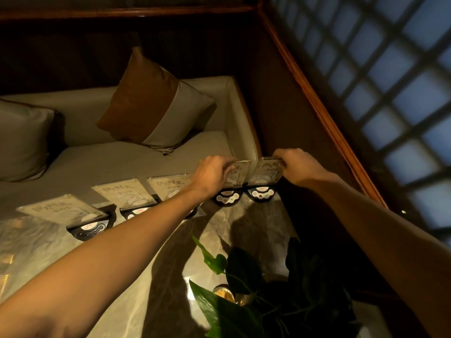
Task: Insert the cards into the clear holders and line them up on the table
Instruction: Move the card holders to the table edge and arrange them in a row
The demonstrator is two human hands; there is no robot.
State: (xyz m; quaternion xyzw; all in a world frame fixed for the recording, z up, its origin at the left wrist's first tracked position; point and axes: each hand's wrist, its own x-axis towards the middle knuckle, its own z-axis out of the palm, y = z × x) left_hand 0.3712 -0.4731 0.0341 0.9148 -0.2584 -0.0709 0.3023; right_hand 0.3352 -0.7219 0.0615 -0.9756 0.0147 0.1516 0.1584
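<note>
Several clear card holders on black bases stand in a row along the far edge of the marble table (136, 259). From the left: one with a card marked 01 (62, 209), then 09 (124, 193), then 06 (168, 186). My left hand (213, 173) grips the top edge of the fourth holder (238, 175), card marked 10. My right hand (296, 167) pinches the top right corner of the last holder (266, 173), card marked 02, at the table's far right corner. Both stand tilted on their bases.
A leafy green plant (256, 289) stands on the near right of the table. Beyond the table is a cream sofa (146, 157) with a brown-and-cream cushion (156, 103) and a grey cushion (22, 140). A wood-framed lattice window (390, 76) runs along the right.
</note>
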